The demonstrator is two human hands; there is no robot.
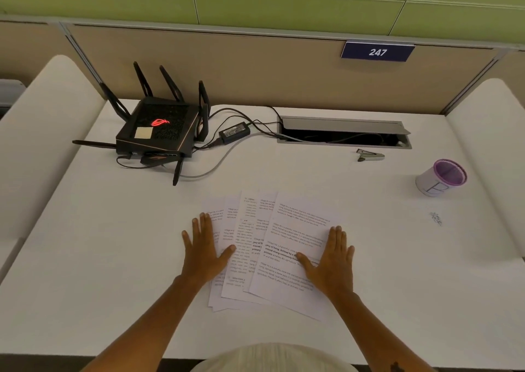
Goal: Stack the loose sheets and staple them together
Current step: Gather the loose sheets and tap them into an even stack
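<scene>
Several printed white sheets (pixel 270 246) lie fanned out and overlapping on the white desk (pixel 113 258), in front of me. My left hand (pixel 203 251) rests flat on the left edge of the fan, fingers spread. My right hand (pixel 331 260) lies flat on the right side of the top sheet, fingers apart. Neither hand grips anything. A small metal stapler (pixel 370 155) sits far back on the desk to the right, apart from both hands.
A black router (pixel 159 133) with antennas stands at the back left, its power brick (pixel 234 131) and cables trailing to an open cable tray (pixel 343 133). A purple-rimmed cup (pixel 441 177) stands at the right. A beige partition with a "247" sign (pixel 377 52) closes the back.
</scene>
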